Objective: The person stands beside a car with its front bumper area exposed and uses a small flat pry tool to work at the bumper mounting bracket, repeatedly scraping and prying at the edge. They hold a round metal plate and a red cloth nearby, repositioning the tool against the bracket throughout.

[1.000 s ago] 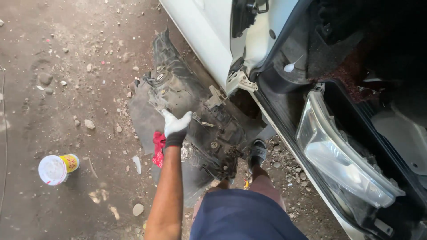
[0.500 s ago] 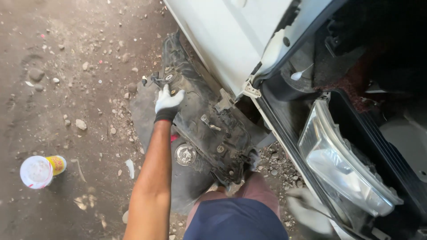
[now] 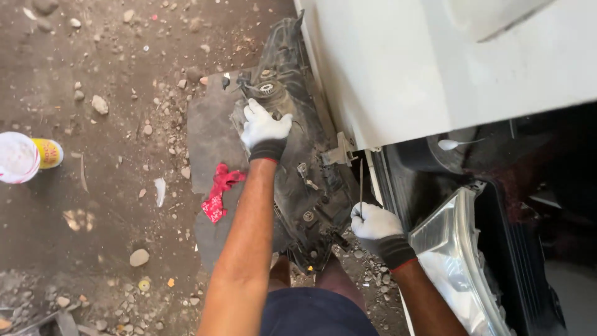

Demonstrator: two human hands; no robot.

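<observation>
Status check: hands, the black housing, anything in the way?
Left hand gripping black housing. Right hand shut on thin rod. Red rag lies alongside, apart.

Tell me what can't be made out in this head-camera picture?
- Underside of the black car part: faces the ground.
- Right hand's thin metal tool: its lower end is hidden in the glove.
- Clear headlamp: cut off by the bottom edge.
- Yellow container: cut off by the left edge.
</observation>
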